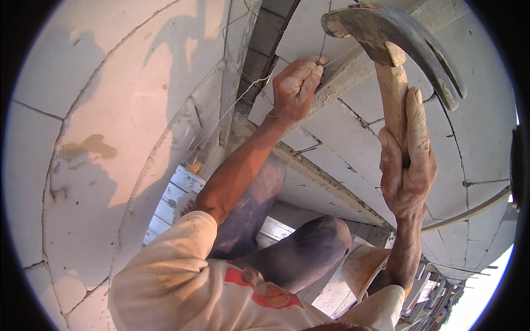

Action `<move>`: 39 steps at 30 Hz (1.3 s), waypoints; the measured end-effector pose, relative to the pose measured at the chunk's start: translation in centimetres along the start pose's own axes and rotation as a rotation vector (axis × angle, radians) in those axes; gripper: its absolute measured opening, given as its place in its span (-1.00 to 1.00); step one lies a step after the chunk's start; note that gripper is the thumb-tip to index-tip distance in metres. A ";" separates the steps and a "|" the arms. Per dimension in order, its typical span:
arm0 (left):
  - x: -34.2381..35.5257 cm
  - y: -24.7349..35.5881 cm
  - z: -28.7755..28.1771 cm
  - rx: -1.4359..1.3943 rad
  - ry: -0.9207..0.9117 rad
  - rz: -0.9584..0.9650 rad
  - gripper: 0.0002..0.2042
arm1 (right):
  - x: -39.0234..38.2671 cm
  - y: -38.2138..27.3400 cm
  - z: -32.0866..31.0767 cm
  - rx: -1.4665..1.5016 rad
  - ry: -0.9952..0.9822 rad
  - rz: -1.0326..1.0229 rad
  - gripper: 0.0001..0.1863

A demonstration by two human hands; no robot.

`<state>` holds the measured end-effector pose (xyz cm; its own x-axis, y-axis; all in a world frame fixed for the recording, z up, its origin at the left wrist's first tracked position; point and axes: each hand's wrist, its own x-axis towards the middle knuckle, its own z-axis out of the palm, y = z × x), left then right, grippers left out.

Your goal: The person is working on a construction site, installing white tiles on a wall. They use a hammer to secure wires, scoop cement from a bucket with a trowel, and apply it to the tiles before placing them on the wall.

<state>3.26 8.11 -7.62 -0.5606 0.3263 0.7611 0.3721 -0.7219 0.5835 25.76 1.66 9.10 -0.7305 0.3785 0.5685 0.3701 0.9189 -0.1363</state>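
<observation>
Claw hammer [393,91] held up toward the upper right, I have it in my right hand [408,174], its dark metal head on top, the blunt end to the left and the split claw curving down to the right. That hand grips the lower part of the wooden handle, thumb on 1 side and a finger laid straight along the other.

My left hand [295,91] is bunched, thumb and fingertips pinching a thin wire [324,41] that runs upward from them. To its left, loose wire [248,88] hangs bent and tangled near a grey upright [232,71]. A long pale beam [337,85] slants behind my fingertips, across big pale blocks [353,149].

On my left, a block wall [83,182] carries shadows. Below are my 2 bent knees [309,248] in dark trousers, with white slatted boards [171,204] to the left.
</observation>
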 end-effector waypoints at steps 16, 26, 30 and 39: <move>-0.5 -1.4 -0.4 0.104 -0.010 0.157 -0.84 | 2.1 0.5 -0.6 -0.248 -0.345 0.036 -0.31; -0.4 -1.2 -0.4 0.114 -0.025 0.110 -0.92 | 3.9 -0.7 -2.2 -0.301 -0.367 0.032 -0.41; -0.8 -1.0 0.2 0.029 0.008 0.065 -0.92 | 3.7 -1.1 -2.0 -0.287 -0.303 0.020 -0.44; -1.0 -0.9 -0.1 0.062 -0.014 0.041 -0.79 | 2.7 -0.7 -1.4 -0.311 -0.297 0.076 -0.40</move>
<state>3.45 8.32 -8.94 -0.5338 0.3057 0.7884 0.4401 -0.6957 0.5678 24.30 1.89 11.91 -0.8109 0.5012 0.3020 0.5514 0.8273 0.1076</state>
